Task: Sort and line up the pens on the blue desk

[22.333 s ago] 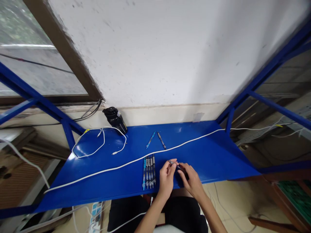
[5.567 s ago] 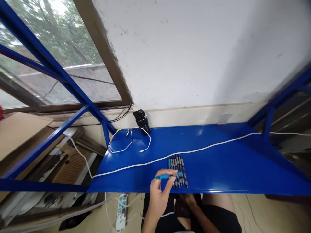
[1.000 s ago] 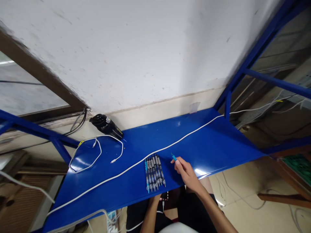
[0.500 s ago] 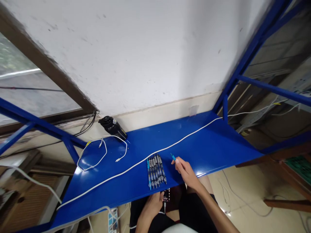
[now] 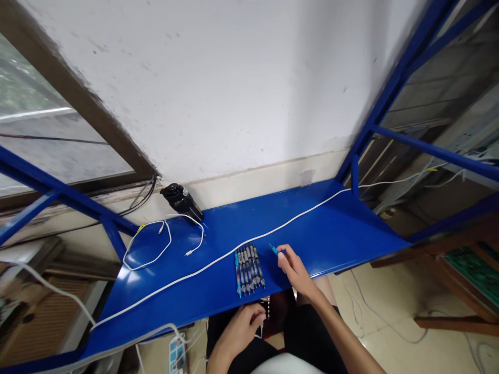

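Note:
My right hand [image 5: 295,268] is closed around a light-blue pen [image 5: 274,250], its tip pointing up and left over the blue table [image 5: 312,218]. To its left lies a row of several pens [image 5: 249,270], side by side; the leftmost is light blue and the others look grey and dark. My left hand [image 5: 245,328] is below the table's front edge over my lap, with fingers curled together; what is in them, if anything, I cannot make out. Beside its fingertips a dark object with light dots [image 5: 265,305] is partly hidden, and a white cable hangs below it.
A long white cable [image 5: 202,269] crosses the table diagonally behind the pens. At the back left are a black bottle-shaped object [image 5: 182,201] and a looped white cable [image 5: 152,266]. Blue metal frame bars [image 5: 353,174] rise at both ends. A power strip [image 5: 177,355] lies lower left.
My left hand has risen slightly and its fingers have curled more. My right hand still holds the light-blue pen, which is now tilted more to the left. The view has shifted a little.

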